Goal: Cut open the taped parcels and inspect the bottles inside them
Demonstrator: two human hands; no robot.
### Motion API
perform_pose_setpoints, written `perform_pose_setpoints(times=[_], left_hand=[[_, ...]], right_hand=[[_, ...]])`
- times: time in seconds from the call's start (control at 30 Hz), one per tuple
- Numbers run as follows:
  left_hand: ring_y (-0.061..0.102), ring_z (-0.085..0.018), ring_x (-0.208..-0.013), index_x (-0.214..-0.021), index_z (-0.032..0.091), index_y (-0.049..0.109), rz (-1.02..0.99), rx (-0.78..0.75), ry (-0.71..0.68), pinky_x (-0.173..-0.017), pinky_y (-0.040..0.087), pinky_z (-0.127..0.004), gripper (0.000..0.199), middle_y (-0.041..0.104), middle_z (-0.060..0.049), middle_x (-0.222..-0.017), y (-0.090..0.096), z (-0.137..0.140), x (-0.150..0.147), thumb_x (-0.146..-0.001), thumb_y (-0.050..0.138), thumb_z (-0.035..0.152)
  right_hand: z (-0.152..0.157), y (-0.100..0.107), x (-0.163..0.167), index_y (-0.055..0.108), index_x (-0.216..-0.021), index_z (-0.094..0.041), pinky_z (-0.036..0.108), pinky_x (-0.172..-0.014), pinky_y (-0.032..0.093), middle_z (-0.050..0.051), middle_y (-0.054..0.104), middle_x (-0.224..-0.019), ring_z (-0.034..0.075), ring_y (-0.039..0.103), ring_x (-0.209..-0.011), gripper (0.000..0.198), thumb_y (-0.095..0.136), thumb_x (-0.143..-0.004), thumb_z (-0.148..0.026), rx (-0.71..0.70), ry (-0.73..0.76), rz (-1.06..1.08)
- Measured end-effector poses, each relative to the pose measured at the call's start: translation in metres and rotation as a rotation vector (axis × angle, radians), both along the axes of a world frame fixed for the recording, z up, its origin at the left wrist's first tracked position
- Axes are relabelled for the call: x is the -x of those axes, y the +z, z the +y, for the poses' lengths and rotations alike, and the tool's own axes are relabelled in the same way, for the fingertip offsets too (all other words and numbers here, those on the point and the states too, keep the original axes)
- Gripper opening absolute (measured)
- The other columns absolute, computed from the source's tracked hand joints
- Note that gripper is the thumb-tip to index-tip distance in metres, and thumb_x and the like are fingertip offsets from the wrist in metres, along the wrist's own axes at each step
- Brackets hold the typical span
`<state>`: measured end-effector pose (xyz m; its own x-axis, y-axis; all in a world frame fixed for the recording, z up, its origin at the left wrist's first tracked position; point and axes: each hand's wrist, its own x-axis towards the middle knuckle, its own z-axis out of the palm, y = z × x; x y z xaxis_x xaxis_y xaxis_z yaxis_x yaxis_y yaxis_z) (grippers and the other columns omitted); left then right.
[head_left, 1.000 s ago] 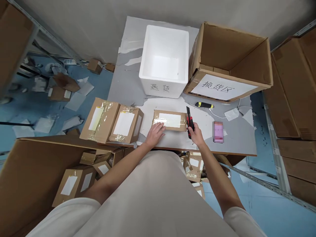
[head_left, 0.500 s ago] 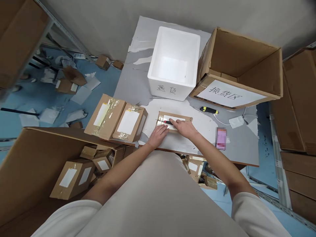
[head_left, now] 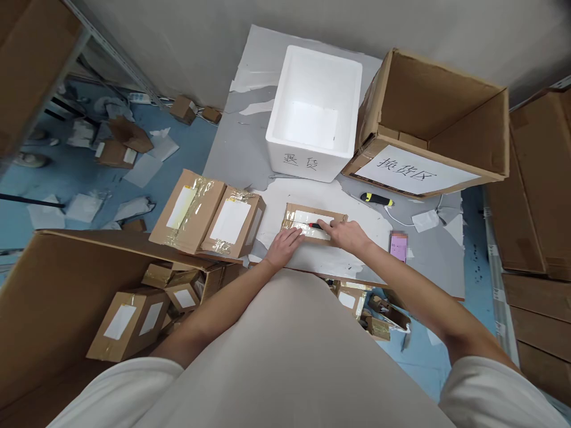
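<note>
A small cardboard box with a white label and clear tape lies flat in front of me on the table. My left hand presses its outstretched fingers on the box's near left corner. Over the right half of the box, my right hand is closed around a thin-bladed tool with a red-and-black handle. The tool points left along the box top, its slim shaft low against the label and tape. Its exact kind is too small to make out.
Two taped boxes stand left on the table. Behind are a white foam box and a large open carton. A yellow-and-black utility knife and a pink phone lie right. A carton of parcels stands lower left.
My right hand has slid to the right along the box, drawing the tool with it. The left hand stays on the near left corner.
</note>
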<state>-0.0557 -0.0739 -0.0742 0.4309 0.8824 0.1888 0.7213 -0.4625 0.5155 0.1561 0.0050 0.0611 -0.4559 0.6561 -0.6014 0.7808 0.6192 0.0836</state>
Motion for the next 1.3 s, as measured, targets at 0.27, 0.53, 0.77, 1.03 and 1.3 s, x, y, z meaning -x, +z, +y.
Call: perform_pose_setpoints(times=[0.27,0.53,0.77,1.03,1.3], left_hand=[[0.048,-0.022,-0.127,-0.122,0.024,0.059,0.012,0.031,0.020,-0.103,0.039,-0.044,0.042,0.060,-0.009,-0.128,0.003,0.007,-0.001,-0.091,0.036,0.009],[0.050,-0.025,-0.122,-0.117,0.026,0.061,0.026,0.035,0.017,-0.096,0.039,-0.042,0.040,0.061,-0.009,-0.125,0.015,0.012,0.001,-0.089,0.038,0.009],[0.049,-0.033,-0.118,-0.121,0.022,0.056,0.127,0.068,-0.040,-0.102,0.029,-0.051,0.049,0.056,-0.015,-0.125,0.044,0.034,-0.002,-0.077,0.066,0.042],[0.017,-0.043,-0.139,-0.140,0.017,0.035,0.208,0.116,-0.028,-0.111,0.010,-0.059,0.113,0.025,-0.021,-0.151,0.041,0.072,0.002,-0.049,0.077,0.067],[0.021,-0.044,-0.137,-0.137,0.017,0.041,0.155,0.117,0.010,-0.108,0.020,-0.057,0.104,0.031,-0.021,-0.147,0.035,0.073,-0.003,-0.051,0.077,0.064]], right_hand=[[-0.028,0.018,-0.099,0.031,-0.143,-0.031,0.028,-0.061,0.039,0.010,0.066,-0.098,0.021,0.065,-0.079,0.065,0.039,-0.085,-0.004,-0.071,-0.182,-0.097],[-0.058,0.020,-0.137,0.037,-0.141,-0.031,0.029,-0.060,0.043,0.011,0.067,-0.100,0.023,0.064,-0.081,0.050,0.038,-0.093,-0.022,-0.189,-0.389,0.058],[-0.102,-0.034,-0.123,0.021,-0.150,-0.026,0.027,-0.051,0.052,0.003,0.068,-0.090,0.012,0.058,-0.055,0.067,0.045,-0.089,-0.042,0.074,-1.116,0.843],[-0.109,-0.057,-0.083,0.033,-0.146,-0.025,0.028,-0.049,0.051,0.001,0.065,-0.079,0.012,0.053,-0.049,0.062,0.043,-0.088,-0.042,-0.012,-1.162,0.941],[-0.099,-0.028,-0.050,0.029,-0.147,-0.016,0.035,-0.069,0.047,0.013,0.068,-0.089,0.026,0.063,-0.077,0.055,0.031,-0.093,-0.026,-0.239,-0.825,0.318]])
